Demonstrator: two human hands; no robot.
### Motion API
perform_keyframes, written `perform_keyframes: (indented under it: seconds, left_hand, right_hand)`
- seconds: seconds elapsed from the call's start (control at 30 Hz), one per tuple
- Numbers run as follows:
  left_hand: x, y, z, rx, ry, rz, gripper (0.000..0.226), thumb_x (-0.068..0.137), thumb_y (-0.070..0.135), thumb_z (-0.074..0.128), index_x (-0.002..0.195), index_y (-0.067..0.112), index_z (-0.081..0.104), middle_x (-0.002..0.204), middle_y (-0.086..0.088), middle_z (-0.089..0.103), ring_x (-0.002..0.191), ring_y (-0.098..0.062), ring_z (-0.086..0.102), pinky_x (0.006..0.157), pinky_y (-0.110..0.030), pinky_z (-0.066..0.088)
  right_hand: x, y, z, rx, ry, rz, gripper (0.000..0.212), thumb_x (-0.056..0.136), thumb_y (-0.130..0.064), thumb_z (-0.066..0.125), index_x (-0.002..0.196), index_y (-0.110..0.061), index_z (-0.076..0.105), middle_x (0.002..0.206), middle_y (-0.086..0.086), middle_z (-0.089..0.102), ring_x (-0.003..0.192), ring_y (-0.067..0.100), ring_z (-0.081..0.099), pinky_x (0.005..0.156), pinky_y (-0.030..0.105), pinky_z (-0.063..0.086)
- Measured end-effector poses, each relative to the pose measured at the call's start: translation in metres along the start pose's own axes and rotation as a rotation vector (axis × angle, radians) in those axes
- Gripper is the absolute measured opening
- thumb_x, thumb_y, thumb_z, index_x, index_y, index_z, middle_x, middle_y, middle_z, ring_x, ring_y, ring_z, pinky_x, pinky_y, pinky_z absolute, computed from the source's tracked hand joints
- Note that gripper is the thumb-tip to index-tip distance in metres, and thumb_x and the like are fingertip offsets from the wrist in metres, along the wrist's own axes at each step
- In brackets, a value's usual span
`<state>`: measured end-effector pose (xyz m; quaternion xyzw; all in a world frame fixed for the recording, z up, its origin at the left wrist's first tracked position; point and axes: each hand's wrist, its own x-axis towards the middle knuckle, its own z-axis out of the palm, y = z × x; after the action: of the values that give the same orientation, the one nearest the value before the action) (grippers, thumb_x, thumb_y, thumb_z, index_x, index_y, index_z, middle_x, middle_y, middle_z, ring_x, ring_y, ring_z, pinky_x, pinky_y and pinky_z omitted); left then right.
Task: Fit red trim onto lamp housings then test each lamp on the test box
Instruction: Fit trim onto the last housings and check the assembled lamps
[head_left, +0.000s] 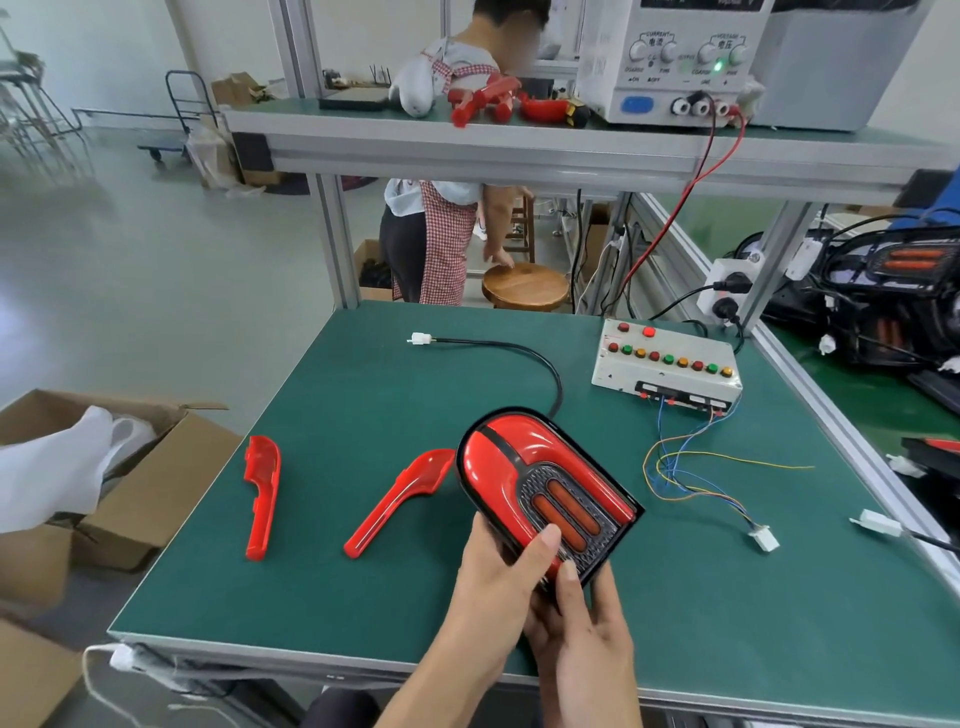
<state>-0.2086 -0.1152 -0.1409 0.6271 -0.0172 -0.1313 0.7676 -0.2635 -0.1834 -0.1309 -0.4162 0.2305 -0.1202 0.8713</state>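
Note:
Both hands hold a lamp housing (540, 478), black with red trim fitted on its face, tilted above the green table (363, 571). My left hand (498, 577) grips its near left edge with the thumb on the grille. My right hand (582, 623) supports the near end from below. The lamp's black cable runs back to a white plug (418, 340). Two loose red trim pieces lie on the mat: one (262, 496) at the left, one (400, 501) beside the lamp. The white test box (667, 366) with coloured buttons stands at the back right, and its thin wires end in a white connector (763, 539).
A power supply (680, 62) and red parts (488, 104) sit on the upper shelf. Open cardboard boxes (104, 467) with white wrapping stand left of the table. A person in a checked apron stands behind the bench near a wooden stool (524, 286). More lamps (893, 291) lie on the right bench.

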Motion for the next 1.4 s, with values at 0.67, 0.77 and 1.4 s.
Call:
perform_keyframes:
  seconds: [0.67, 0.77, 1.4]
  left_hand:
    - [0.01, 0.034, -0.044, 0.257, -0.398, -0.057, 0.051, 0.09, 0.026, 0.079, 0.133, 0.012, 0.056, 0.127, -0.004, 0.071, 0.121, -0.021, 0.066, 0.1, -0.031, 0.052]
    - [0.014, 0.042, -0.048, 0.306, -0.46, -0.06, 0.053, 0.089, 0.031, 0.079, 0.134, 0.016, 0.055, 0.129, 0.0, 0.071, 0.123, -0.016, 0.065, 0.104, -0.033, 0.051]
    - [0.026, 0.028, -0.04, -0.052, -0.176, 0.103, 0.043, 0.093, 0.035, 0.071, 0.135, 0.026, 0.067, 0.128, -0.009, 0.072, 0.118, -0.028, 0.069, 0.093, -0.031, 0.057]
  right_hand:
    - [0.096, -0.109, 0.045, -1.277, -0.396, -0.263, 0.043, 0.088, -0.063, 0.064, 0.115, -0.031, 0.071, 0.112, -0.015, 0.069, 0.107, 0.002, 0.063, 0.102, 0.029, 0.047]
    - [0.11, -0.116, 0.053, -1.257, -0.51, -0.072, 0.034, 0.083, -0.058, 0.075, 0.093, -0.026, 0.076, 0.091, -0.007, 0.077, 0.085, 0.01, 0.073, 0.087, 0.036, 0.06]
    - [0.122, -0.128, 0.025, -0.703, -0.437, 0.368, 0.016, 0.087, -0.021, 0.073, 0.085, -0.008, 0.082, 0.095, 0.02, 0.077, 0.075, 0.027, 0.076, 0.063, 0.035, 0.062]
